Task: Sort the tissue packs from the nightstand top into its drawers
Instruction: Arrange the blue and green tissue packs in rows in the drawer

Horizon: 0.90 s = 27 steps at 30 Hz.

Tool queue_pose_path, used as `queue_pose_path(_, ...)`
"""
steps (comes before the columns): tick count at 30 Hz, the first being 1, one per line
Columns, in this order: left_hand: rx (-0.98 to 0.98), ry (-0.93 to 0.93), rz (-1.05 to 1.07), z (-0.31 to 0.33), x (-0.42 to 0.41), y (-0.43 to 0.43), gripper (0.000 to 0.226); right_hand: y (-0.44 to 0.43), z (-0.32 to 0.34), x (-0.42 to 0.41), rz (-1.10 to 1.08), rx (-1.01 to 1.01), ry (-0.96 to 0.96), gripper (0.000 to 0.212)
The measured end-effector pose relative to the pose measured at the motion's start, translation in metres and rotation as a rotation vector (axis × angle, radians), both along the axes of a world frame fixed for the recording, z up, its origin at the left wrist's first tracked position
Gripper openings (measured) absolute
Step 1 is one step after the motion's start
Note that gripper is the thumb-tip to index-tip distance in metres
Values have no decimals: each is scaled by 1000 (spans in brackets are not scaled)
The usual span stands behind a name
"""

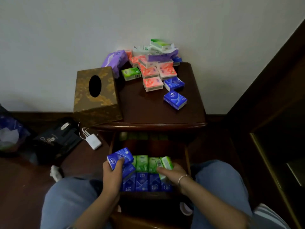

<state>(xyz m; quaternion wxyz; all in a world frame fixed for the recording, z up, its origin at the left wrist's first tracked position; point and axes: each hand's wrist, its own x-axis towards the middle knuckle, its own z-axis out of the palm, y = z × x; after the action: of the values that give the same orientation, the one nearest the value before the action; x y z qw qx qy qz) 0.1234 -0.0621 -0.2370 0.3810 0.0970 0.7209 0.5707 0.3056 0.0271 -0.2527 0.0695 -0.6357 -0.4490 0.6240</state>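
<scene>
Colour rows fill the open drawer (187,155), blue in front, green behind. The left hand (112,173) grips a blue pack (120,157), the right hand (172,175) a green pack (166,163), both just above the rows. Slot each upright into its matching row, snug against neighbours. More tissue packs (153,70) wait on the nightstand top (148,111).

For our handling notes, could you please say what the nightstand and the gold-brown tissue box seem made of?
Nightstand: dark wood, probably varnished; its rounded front edge shows a glossy highlight. Tissue box: rigid flat sides with a gold-brown patterned covering, fabric or paper; I cannot tell which.
</scene>
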Motion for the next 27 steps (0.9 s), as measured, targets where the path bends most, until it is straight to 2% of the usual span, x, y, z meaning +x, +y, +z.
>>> queue_pose_path(3,-25,-24,27,-18,-5,9,18,17,-37,-25,66,106,-269,68)
queue_pose_path(5,-30,-12,40,-26,-10,13,17,25,-55,-37,119,159,-392,75)
queue_pose_path(7,-30,-7,54,-31,-17,15,17,30,-71,-49,103,186,-429,75)
queue_pose_path(13,-36,-51,52,-37,-24,14,17,36,-91,-66,89,246,-455,75)
queue_pose_path(19,-30,-93,22,-33,-21,19,13,51,-91,-54,-72,211,-346,44)
queue_pose_path(27,-27,-114,9,-32,-22,19,15,44,-95,-59,73,194,-320,46)
